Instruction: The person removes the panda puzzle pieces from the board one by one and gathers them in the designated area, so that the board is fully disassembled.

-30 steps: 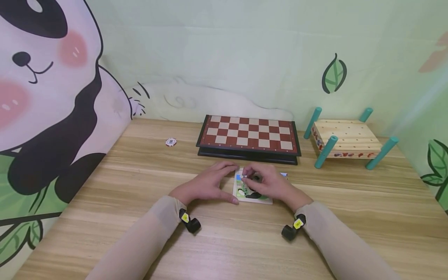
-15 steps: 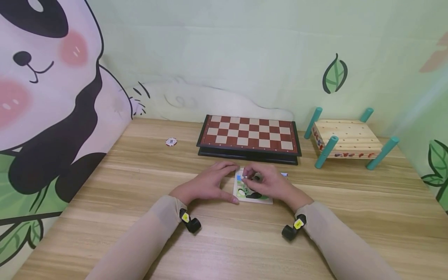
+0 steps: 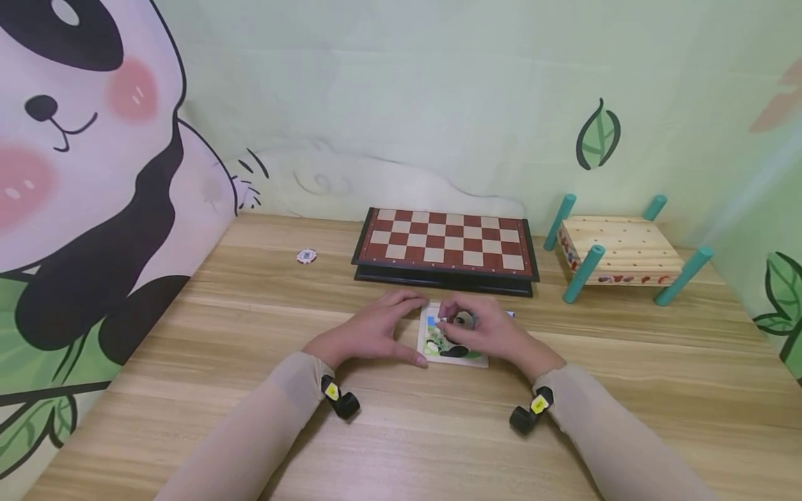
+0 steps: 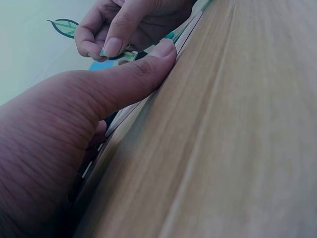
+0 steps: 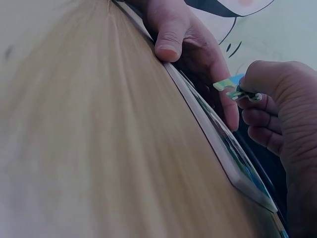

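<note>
A small jigsaw puzzle with a panda picture (image 3: 456, 353) lies flat on the table in a white-edged tray. My left hand (image 3: 371, 328) rests along the tray's left side, fingers extended to the far corner and thumb at the near corner. Thumb and index finger of my right hand (image 3: 481, 325) pinch a green and blue puzzle piece (image 5: 226, 84), held over the puzzle in the right wrist view. That hand covers much of the picture's right half in the head view. The left wrist view shows my left thumb (image 4: 143, 69) lying along the tray's edge.
A folded red and white chessboard (image 3: 446, 240) stands right behind the puzzle. To the back right is a wooden block with teal legs (image 3: 620, 243). A poker chip (image 3: 306, 256) lies at the back left. Printed walls (image 3: 438, 104) bound the table behind and at both sides.
My right hand has shifted slightly to the right with the piece, uncovering a little more of the picture's left part. The left hand has stayed in place at the tray.
</note>
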`<state>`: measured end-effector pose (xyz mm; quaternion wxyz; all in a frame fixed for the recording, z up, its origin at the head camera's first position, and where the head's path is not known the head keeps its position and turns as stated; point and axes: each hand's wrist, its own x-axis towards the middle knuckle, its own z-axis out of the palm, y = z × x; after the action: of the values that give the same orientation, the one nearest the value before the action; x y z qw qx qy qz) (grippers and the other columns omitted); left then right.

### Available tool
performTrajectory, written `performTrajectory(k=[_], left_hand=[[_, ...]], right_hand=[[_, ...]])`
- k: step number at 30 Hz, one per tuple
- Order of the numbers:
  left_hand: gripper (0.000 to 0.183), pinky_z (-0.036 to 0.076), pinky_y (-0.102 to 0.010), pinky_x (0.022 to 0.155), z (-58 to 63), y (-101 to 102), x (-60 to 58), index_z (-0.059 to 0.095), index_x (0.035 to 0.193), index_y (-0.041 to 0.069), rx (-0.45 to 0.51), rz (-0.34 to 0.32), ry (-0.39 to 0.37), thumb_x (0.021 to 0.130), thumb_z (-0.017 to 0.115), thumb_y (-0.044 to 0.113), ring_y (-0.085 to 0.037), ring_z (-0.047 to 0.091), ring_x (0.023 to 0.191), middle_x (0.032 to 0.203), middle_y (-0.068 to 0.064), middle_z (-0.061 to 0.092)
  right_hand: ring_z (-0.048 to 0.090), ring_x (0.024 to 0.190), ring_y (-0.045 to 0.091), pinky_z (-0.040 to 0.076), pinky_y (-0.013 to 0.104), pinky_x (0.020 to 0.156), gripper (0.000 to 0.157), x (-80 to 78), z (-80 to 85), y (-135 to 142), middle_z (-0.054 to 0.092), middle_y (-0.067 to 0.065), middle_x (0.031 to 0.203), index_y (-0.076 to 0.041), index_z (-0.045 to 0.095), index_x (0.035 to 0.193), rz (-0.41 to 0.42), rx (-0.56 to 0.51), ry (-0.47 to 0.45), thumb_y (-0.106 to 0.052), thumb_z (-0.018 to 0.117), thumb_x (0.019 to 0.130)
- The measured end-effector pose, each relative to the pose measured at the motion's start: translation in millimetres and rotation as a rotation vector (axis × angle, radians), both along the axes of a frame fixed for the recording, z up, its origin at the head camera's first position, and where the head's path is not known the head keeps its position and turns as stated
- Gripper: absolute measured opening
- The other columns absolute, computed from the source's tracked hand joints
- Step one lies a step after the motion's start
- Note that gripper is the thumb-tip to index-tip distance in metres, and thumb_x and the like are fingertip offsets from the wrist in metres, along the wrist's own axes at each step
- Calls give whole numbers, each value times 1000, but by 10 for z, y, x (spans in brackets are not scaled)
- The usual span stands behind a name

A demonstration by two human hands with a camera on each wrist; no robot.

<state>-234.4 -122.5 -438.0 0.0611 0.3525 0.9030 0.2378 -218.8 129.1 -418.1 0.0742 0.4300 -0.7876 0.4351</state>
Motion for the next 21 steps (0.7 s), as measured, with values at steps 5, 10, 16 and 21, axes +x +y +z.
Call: performTrajectory(k=[5,10,16,21], left_hand=[[112,30,-46,117,-22,2,-11,38,155,20,-8,2,13,68,69,83,-19,31,145,158,2,34],[113,30,-46,117,-26,10,-12,38,155,20,-7,1,9,67,69,84,-19,31,145,158,2,34],[115,30,-45,118,-31,3,-13,38,156,20,-3,2,9,66,70,84,-19,31,145,158,2,34],[115,28,-42,118,-22,3,-13,38,156,22,-8,9,13,65,69,85,-17,30,145,158,3,33]], right_hand=[[64,83,20,56,49,74,19,15,18,60,69,6,88,-2,65,97,-10,2,4,9,74,84],[65,88,14,57,42,78,21,-86,-147,240,70,-3,94,-12,67,102,-45,17,-24,-1,76,87],[65,89,13,57,41,79,20,-101,-196,476,70,-6,96,-16,67,103,-80,7,-62,-5,76,89],[64,89,13,57,45,80,17,-35,-145,671,70,-3,95,-11,67,103,-177,45,-103,-2,74,90]])
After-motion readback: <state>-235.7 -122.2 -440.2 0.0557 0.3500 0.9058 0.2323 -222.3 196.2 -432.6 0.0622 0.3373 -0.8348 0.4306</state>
